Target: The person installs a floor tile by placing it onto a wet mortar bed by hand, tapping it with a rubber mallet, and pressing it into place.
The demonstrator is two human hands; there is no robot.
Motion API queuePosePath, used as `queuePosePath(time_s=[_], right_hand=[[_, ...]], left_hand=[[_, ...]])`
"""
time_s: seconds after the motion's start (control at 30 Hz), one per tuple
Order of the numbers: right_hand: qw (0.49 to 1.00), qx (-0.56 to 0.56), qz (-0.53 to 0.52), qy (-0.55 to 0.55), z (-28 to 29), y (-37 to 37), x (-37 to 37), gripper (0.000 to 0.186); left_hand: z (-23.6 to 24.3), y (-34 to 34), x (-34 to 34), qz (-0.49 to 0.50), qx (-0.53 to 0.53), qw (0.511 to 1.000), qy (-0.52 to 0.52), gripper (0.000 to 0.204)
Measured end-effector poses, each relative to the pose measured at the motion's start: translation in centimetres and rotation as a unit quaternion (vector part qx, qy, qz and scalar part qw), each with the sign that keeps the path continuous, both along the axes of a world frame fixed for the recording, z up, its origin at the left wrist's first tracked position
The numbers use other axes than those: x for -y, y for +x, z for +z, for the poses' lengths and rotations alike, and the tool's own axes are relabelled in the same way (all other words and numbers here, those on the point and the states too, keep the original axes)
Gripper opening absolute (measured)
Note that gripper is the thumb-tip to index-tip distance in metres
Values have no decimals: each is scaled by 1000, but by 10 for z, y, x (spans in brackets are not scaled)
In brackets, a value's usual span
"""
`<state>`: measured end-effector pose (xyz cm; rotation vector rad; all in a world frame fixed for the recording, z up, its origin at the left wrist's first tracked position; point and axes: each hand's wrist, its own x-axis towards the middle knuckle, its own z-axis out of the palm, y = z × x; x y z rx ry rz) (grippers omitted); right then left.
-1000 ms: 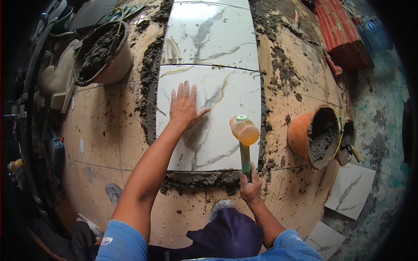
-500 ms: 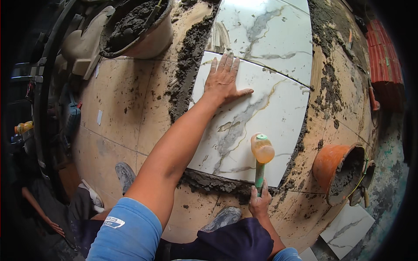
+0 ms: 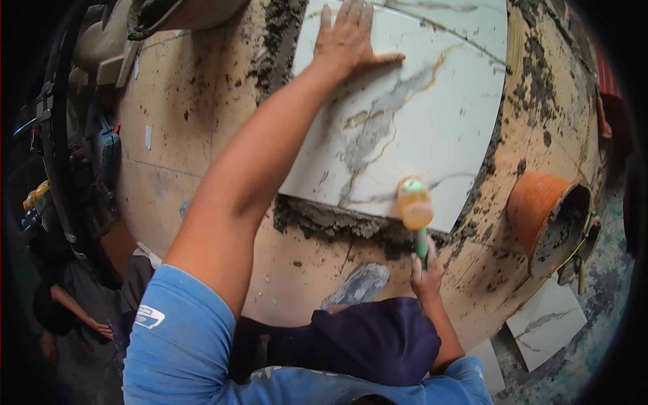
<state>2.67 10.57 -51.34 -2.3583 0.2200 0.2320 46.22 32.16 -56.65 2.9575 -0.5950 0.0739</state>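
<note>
My left hand (image 3: 347, 47) lies open and flat, fingers spread, near the far edge of a white marble-patterned tile (image 3: 432, 128). My right hand (image 3: 426, 273) grips the green handle of a rubber mallet (image 3: 415, 202), whose pale amber head is over the tile’s near right edge; I cannot tell whether it touches. The tile sits on dark, lumpy wet mortar (image 3: 324, 219) that shows along its sides. Beyond it, a second marble-patterned tile (image 3: 472, 23) adjoins it along a narrow seam.
An orange bucket (image 3: 530, 202) of mortar lies right; another bucket (image 3: 189, 15) stands upper left. Loose tiles (image 3: 543, 327) lie lower right, a red stack (image 3: 611, 88) far right. My shoe (image 3: 354, 287) is below the mortar. Another person’s hand (image 3: 101, 331) shows at lower left.
The view has shifted and turned. My left hand has slid to the tile’s far edge, while the mallet has stayed over the near right part, still in my right hand.
</note>
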Motion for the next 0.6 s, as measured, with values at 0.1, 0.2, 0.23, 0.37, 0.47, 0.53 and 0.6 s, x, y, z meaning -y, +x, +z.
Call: queuePosePath(time_s=[0.1,0.2,0.23,0.37,0.47,0.53,0.6], right_hand=[[995,-71,-64,27,4,14,-5,54],[998,7,-62,26,8,2,-9,54],[995,77,-56,19,9,-3,-10,53],[986,105,-91,87,-16,-69,1,49],[985,-101,-125,63,4,-39,-9,54],[984,-87,-144,54,2,-46,-7,53],[961,-92,-226,132,-2,-58,-4,52]], left_hand=[[5,6,2,6,-48,998,28,124],[1,10,2,5,-43,998,35,124],[0,10,2,1,-45,998,40,124],[-6,9,4,-2,-39,999,22,123],[-3,9,2,0,-49,998,41,123],[1,7,4,2,-59,996,61,123],[1,7,2,3,-50,998,37,122]])
